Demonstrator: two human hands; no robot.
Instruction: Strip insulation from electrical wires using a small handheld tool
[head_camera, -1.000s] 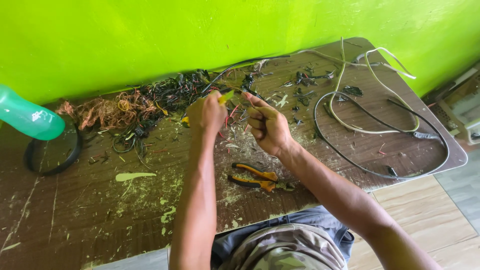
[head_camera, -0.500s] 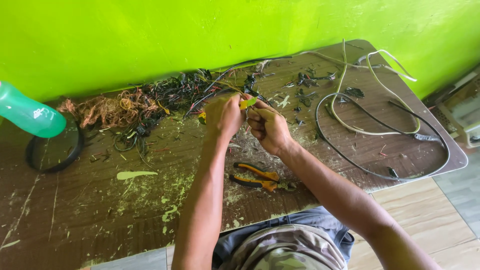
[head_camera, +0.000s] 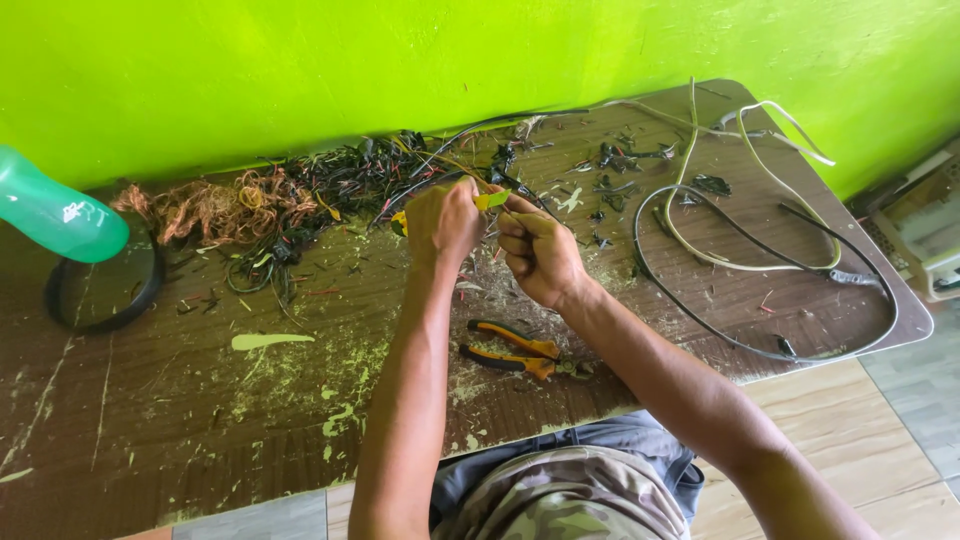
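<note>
Now drawn closer together than half a second ago, left hand (head_camera: 443, 222) and right hand (head_camera: 540, 255) both pinching a small yellow-green sleeve (head_camera: 491, 200) on a dark wire (head_camera: 440, 177). Sleeve held just above the brown table (head_camera: 180, 420), long axis roughly level, tip pointing right. Orange-handled pliers (head_camera: 515, 350) lying untouched nearer the body.

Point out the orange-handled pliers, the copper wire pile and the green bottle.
orange-handled pliers (head_camera: 515, 350), head view, on the handles.
copper wire pile (head_camera: 215, 208), head view, middle of the tangle.
green bottle (head_camera: 55, 215), head view, on its body at the left edge.
</note>
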